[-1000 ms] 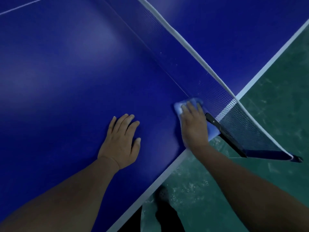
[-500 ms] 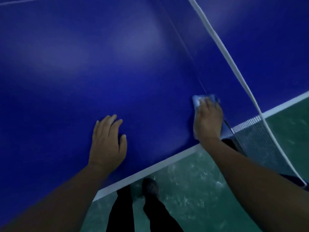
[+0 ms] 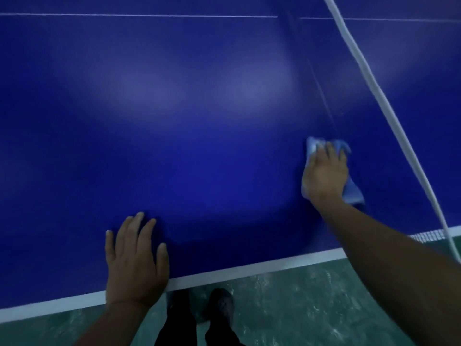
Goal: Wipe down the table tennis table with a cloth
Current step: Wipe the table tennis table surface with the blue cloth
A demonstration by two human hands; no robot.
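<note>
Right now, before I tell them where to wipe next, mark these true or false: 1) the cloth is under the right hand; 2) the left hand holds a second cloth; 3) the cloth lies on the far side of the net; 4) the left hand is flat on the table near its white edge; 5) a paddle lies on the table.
1) True: the right hand presses the light blue cloth onto the table.
2) False: the left hand holds nothing.
3) False: the cloth lies on the person's side of the net, close beside it.
4) True: its palm rests by the white edge line, fingers spread.
5) False: no paddle is in view.
</note>
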